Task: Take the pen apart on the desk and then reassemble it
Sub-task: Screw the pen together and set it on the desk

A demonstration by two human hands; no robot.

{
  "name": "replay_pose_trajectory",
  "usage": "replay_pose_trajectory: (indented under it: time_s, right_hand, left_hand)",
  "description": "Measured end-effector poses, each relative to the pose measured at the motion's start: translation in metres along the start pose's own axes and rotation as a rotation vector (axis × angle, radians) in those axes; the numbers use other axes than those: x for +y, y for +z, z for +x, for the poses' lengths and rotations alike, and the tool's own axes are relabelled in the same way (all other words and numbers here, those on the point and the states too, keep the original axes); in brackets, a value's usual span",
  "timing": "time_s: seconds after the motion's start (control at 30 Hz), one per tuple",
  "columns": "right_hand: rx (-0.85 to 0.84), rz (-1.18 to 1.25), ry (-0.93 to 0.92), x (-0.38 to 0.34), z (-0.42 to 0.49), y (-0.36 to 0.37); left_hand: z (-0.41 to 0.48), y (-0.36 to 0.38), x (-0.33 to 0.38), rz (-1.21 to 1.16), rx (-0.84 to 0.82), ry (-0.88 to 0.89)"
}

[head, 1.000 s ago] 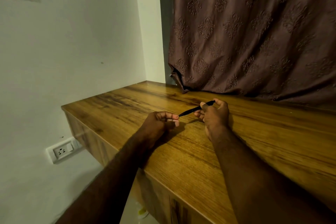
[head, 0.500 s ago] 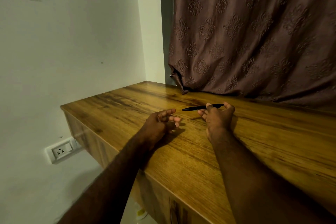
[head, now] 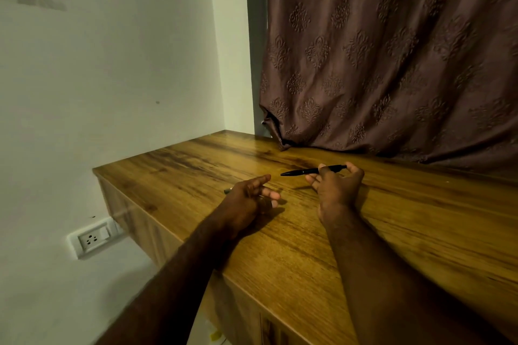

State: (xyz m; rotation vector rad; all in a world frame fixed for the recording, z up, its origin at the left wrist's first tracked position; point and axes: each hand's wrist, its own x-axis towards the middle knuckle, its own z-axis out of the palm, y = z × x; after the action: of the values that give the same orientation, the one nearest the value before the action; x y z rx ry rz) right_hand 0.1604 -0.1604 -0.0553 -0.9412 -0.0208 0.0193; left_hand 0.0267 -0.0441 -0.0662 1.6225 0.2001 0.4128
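Observation:
A slim black pen [head: 301,171] hangs nearly level just above the wooden desk [head: 294,255], its pointed end facing left. My right hand [head: 337,190] pinches its right half, fingertips near the middle and thumb at the far end. My left hand [head: 248,200] rests on the desk a short way left of the pen's tip, index finger stretched out and the other fingers loosely curled. A thin greyish pen part [head: 227,191] pokes out from the left side of that hand and seems to be held in its fingers; most of it is hidden.
A brown patterned curtain [head: 392,64] hangs onto the desk's back edge. The white wall [head: 112,78] stands to the left with a socket [head: 91,238] below the desk's left end. The desk's front edge runs diagonally under my forearms.
My right hand has carried the pen up and to the right, away from my left hand, and levelled it. My left hand's fingers have loosened and its index finger has straightened.

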Motion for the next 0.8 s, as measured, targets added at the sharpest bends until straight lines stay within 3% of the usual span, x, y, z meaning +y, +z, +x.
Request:
replay_pose_trajectory:
  time_s: [0.8]
  right_hand:
    - [0.078,-0.112,-0.036,0.002,0.000,0.003]
  left_hand:
    - [0.013,-0.007,-0.015,-0.014,-0.017,0.006]
